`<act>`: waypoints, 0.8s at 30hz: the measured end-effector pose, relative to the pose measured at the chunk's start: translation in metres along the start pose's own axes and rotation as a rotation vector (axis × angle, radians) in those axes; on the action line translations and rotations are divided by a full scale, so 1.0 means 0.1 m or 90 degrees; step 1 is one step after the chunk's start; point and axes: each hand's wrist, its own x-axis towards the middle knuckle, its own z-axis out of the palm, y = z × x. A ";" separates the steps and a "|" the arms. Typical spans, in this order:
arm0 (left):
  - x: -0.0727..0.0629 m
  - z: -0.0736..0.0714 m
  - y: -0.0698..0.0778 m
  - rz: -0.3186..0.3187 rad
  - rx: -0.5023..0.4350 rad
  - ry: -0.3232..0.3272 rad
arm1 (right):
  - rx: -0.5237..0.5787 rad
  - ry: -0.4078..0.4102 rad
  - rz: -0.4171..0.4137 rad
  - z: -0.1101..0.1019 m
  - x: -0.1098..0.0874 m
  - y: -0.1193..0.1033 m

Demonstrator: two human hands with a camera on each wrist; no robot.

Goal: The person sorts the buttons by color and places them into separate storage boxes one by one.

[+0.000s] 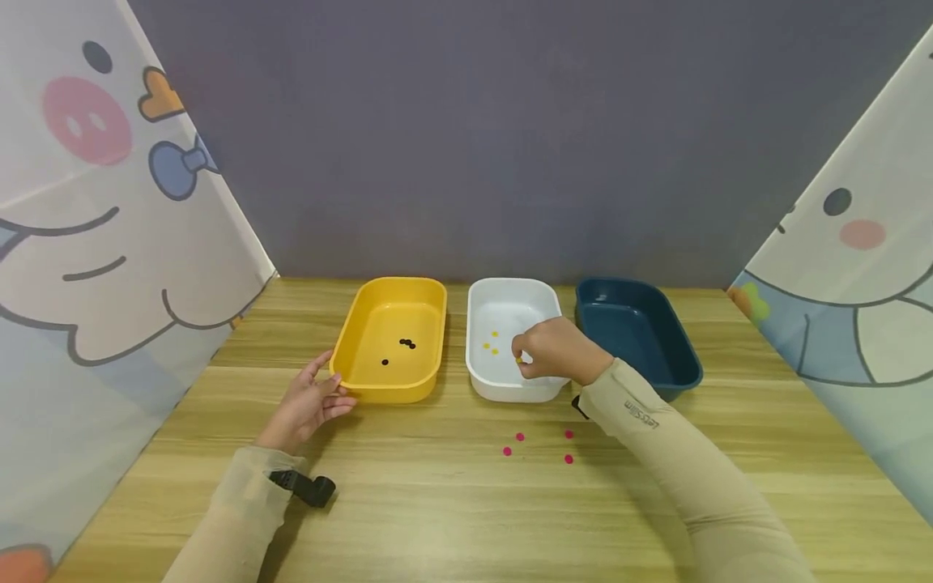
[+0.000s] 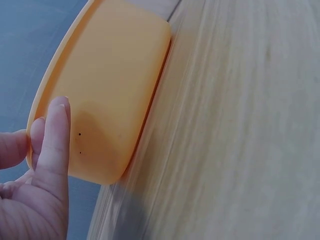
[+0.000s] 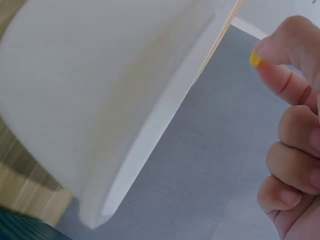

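As R hand [image 1: 557, 348] pinches pc [image 3: 255, 59], sleeve [image 1: 674, 460] reads "Let'sSlim".

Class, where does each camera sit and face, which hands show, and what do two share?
Head: head-worn, forward and down to yellow tray and white tray; left hand, right hand show.
Left wrist: wrist-worn, facing yellow tray's outside; left hand shows.
Right wrist: wrist-worn, facing white tray; right hand shows.
Head and left wrist share the yellow tray.

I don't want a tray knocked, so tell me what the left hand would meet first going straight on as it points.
The yellow tray, at its near left corner. The left hand seems to hold it there, with likely no gap, though contact is hard to judge.
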 end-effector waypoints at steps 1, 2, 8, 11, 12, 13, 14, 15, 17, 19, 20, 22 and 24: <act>0.00 0.00 0.00 -0.001 -0.001 0.000 | 0.002 -0.004 0.002 0.00 0.01 0.00; 0.00 0.00 -0.01 0.000 -0.001 0.003 | 0.006 -0.011 0.005 0.01 0.03 0.01; -0.01 0.02 0.00 0.000 -0.008 0.006 | 0.024 -0.029 0.020 -0.01 0.10 0.03; -0.02 0.02 0.00 -0.002 -0.008 0.003 | 0.021 -0.033 0.025 -0.03 0.14 0.06; -0.02 0.02 0.00 -0.003 -0.006 0.004 | 0.023 -0.037 0.026 -0.03 0.15 0.07; -0.02 0.02 0.00 -0.003 -0.005 0.003 | 0.023 -0.042 0.028 -0.04 0.17 0.08; -0.02 0.02 0.00 -0.001 -0.003 0.004 | 0.020 -0.043 0.030 -0.04 0.19 0.09; -0.02 0.02 0.00 0.000 -0.001 0.003 | 0.018 -0.045 0.033 -0.05 0.20 0.10; -0.01 0.02 0.00 0.004 0.000 0.001 | 0.014 -0.046 0.038 -0.06 0.24 0.12; -0.01 0.02 0.00 0.007 0.000 0.002 | 0.008 -0.048 0.042 -0.06 0.28 0.13; -0.01 0.02 0.00 0.006 0.001 0.004 | 0.007 -0.051 0.043 -0.07 0.30 0.13; -0.01 0.03 0.00 0.003 0.002 0.007 | 0.004 -0.058 0.044 -0.07 0.33 0.14; -0.01 0.03 0.00 0.000 0.004 0.011 | -0.002 -0.064 0.044 -0.08 0.36 0.14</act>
